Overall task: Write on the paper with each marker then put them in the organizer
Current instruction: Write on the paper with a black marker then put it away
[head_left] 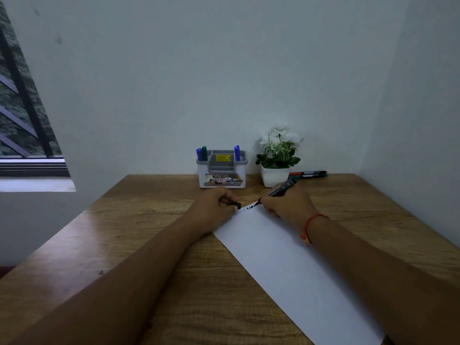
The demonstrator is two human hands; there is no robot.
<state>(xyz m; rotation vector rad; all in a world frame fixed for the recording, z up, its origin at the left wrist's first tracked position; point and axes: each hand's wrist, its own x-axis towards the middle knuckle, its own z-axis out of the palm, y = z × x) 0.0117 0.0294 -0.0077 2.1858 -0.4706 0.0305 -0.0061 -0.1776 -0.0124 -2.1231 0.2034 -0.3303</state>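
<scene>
Though near the marker point(281, 188), writing point(251, 207) unreadable.

- A brown wooden table point(149, 232) with a plain grain runs to the wall and carries everything here.
- A long white sheet of paper point(298, 270) lies slantwise on it. Its far end sits under the fingers of the left hand point(214, 207) and the right hand point(286, 205), with handwriting just beside the fingertips.
- A white-and-grey plastic desk organizer point(222, 179) stands just beyond the left fingers point(230, 199), by the wall.
- A small white square pot of white flowers point(273, 176) stands just past the right fingers point(267, 202).
- Two dark-bodied markers point(308, 174) lie side by side further beyond the right fingers, behind the pot. One shows red, the other green.
</scene>
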